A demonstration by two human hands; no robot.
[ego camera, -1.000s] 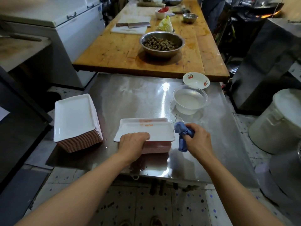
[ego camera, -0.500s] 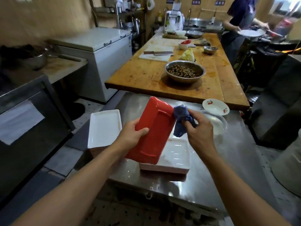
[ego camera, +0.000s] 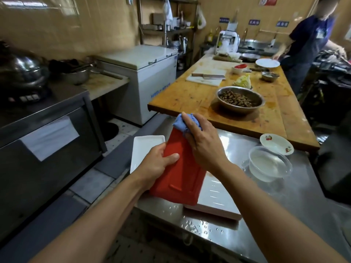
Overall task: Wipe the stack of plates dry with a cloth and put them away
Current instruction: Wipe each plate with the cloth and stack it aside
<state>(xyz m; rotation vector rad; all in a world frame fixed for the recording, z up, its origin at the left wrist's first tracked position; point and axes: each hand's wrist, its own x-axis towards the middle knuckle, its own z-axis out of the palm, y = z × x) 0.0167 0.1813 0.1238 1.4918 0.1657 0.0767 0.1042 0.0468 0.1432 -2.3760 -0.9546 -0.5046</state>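
Left hand (ego camera: 158,164) grips a rectangular plate (ego camera: 182,173) by its left edge, tilted up with the red underside facing the person, likely so that side can be dried. Thumb lies across the red back; fingers curl behind, out of view. Right hand (ego camera: 203,143) pinches a bunched blue cloth (ego camera: 180,123) against the plate's upper edge. Below, the wet stack (ego camera: 214,200) sits on the steel table (ego camera: 284,205); a stack of white-faced plates (ego camera: 145,149) lies to the left.

Red plate (ego camera: 178,179); blue cloth (ego camera: 180,123); white saucer (ego camera: 276,143) (red floral print).
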